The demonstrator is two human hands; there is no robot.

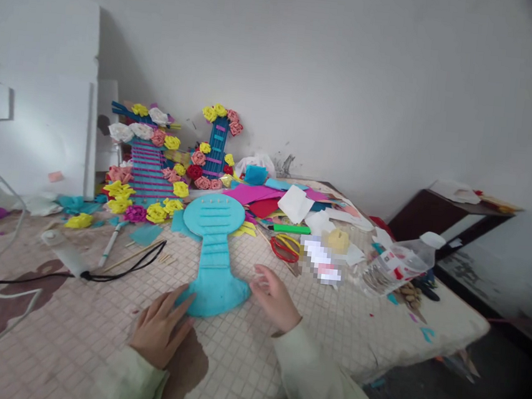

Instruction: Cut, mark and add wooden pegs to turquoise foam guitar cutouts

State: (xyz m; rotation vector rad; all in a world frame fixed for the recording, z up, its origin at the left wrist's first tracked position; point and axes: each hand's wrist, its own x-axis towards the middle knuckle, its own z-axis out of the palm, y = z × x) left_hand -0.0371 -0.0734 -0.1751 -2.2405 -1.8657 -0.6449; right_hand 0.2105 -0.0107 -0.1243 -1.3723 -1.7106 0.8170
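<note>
A flat turquoise shape [216, 251] lies on the tiled-pattern tablecloth, with a round top, a narrow neck and a wider base. Several thin strips cross its upper half. My left hand [159, 327] rests at the lower left edge of the base, fingers spread, fingertips touching it. Beside the right edge of the base is my right hand [276, 298], its fingers loosely apart with nothing between them. Behind the shape stand two dark blue structures, a wide one [144, 169] and a narrow one [217, 148], both trimmed with paper flowers.
Coloured paper sheets [257, 195] are heaped behind, near red-handled scissors [284, 248] and a green marker [291, 229]. A plastic bottle [395, 268] lies on the right. At the left are a white glue gun [65, 254] with a black cord and a pen [111, 244].
</note>
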